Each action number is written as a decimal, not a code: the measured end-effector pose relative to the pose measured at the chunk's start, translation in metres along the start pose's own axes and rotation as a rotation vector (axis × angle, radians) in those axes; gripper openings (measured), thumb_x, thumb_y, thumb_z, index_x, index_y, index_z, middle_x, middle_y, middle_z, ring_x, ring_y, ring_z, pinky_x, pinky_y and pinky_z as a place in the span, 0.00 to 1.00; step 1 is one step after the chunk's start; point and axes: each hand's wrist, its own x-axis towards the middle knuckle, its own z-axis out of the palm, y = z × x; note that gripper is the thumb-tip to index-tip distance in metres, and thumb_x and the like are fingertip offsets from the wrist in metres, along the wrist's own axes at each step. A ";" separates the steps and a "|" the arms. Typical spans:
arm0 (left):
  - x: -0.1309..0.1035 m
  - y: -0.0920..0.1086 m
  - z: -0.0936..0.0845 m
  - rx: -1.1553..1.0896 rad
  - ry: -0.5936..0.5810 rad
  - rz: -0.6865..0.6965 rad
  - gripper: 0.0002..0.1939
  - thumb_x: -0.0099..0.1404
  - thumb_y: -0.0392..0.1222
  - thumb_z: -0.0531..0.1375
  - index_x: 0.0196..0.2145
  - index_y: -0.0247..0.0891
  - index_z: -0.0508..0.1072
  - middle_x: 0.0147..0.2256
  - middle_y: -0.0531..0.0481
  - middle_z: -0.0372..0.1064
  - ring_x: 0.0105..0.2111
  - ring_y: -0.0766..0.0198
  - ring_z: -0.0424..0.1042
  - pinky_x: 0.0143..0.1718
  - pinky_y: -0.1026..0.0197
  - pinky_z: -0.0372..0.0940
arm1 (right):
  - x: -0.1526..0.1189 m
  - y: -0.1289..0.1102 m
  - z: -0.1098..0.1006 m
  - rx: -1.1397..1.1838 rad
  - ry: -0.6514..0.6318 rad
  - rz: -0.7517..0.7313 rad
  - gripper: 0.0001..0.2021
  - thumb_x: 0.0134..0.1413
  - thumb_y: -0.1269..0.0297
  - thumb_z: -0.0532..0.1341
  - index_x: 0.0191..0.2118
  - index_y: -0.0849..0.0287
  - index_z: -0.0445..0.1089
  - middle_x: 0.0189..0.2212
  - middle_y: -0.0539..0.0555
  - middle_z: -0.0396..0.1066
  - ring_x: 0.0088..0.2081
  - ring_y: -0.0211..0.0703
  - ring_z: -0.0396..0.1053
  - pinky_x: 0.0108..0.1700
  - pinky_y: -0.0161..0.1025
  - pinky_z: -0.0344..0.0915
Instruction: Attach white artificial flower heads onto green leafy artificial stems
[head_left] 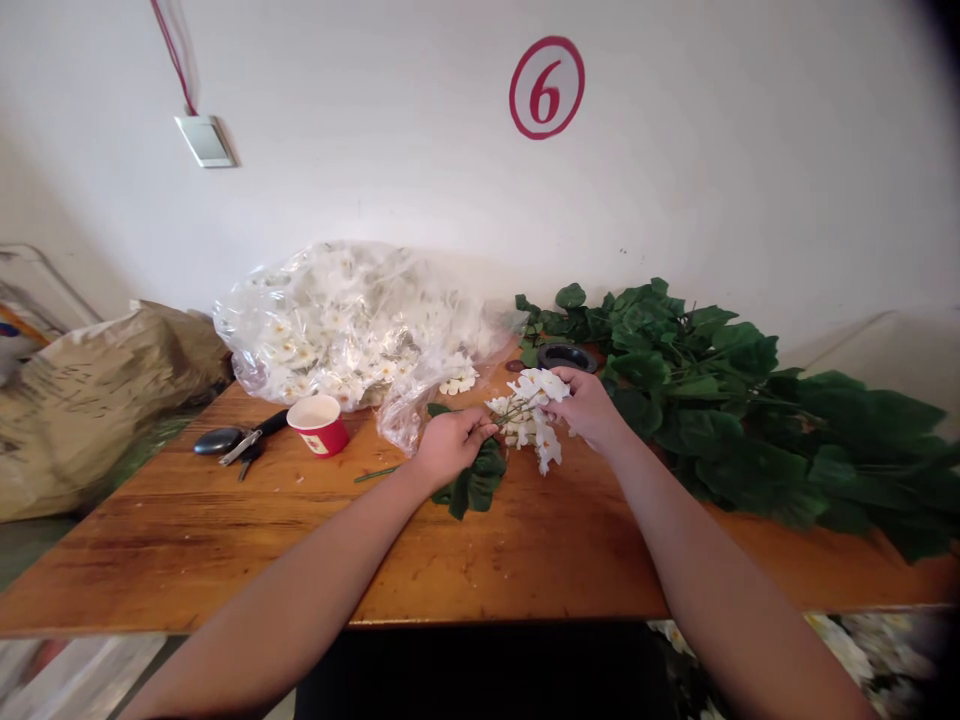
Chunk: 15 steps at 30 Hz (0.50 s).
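Observation:
Near the middle of the wooden table point(525, 550), my left hand point(450, 447) is closed on a green stem, with dark green leaves point(472, 488) hanging beneath its fingers. The stem's bare end sticks out to the left of that hand. White artificial flowers point(544, 390) spread from the stems just right of my left hand. My right hand point(586, 403) is closed at the right side of these blossoms, its fingertips partly hidden by petals. A black ring-shaped object point(568, 357) lies just behind my right hand.
A clear plastic bag of white flowers point(337, 320) lies at the back left. A red and white cup point(319, 426) stands before it, beside keys with a black fob point(219, 441). Green leaf bunches point(750, 420) cover the right side. A brown sack point(105, 400) is beyond the left edge.

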 end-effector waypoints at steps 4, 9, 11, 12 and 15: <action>-0.001 0.000 0.000 0.038 -0.017 0.004 0.13 0.69 0.45 0.53 0.31 0.38 0.71 0.26 0.52 0.69 0.27 0.66 0.67 0.29 0.65 0.55 | -0.001 -0.002 0.002 -0.019 -0.003 0.026 0.13 0.35 0.68 0.67 0.34 0.60 0.71 0.21 0.46 0.67 0.20 0.35 0.62 0.23 0.33 0.58; -0.001 -0.001 0.003 0.074 -0.009 0.013 0.12 0.69 0.44 0.53 0.30 0.38 0.70 0.25 0.52 0.68 0.27 0.66 0.66 0.29 0.65 0.54 | -0.002 -0.001 0.005 -0.030 -0.003 0.032 0.13 0.36 0.67 0.66 0.34 0.61 0.70 0.22 0.46 0.68 0.20 0.34 0.62 0.24 0.33 0.59; -0.002 -0.002 0.005 0.090 -0.001 0.011 0.12 0.68 0.43 0.54 0.29 0.38 0.69 0.25 0.52 0.68 0.26 0.65 0.66 0.28 0.65 0.53 | -0.003 -0.001 0.006 -0.046 -0.012 0.024 0.14 0.35 0.69 0.65 0.34 0.61 0.70 0.23 0.46 0.68 0.20 0.34 0.62 0.24 0.32 0.59; -0.002 -0.003 0.006 0.092 0.004 0.011 0.11 0.68 0.43 0.54 0.29 0.38 0.69 0.25 0.52 0.68 0.26 0.65 0.66 0.28 0.65 0.53 | -0.003 -0.001 0.006 -0.062 -0.015 0.016 0.14 0.35 0.69 0.65 0.35 0.61 0.70 0.23 0.46 0.69 0.20 0.34 0.62 0.24 0.32 0.59; -0.002 -0.004 0.008 0.076 0.009 0.011 0.11 0.68 0.42 0.54 0.30 0.38 0.70 0.26 0.53 0.69 0.27 0.65 0.67 0.28 0.65 0.54 | -0.004 -0.002 0.007 -0.131 -0.001 -0.002 0.14 0.35 0.70 0.63 0.35 0.61 0.71 0.24 0.47 0.69 0.21 0.35 0.62 0.24 0.32 0.60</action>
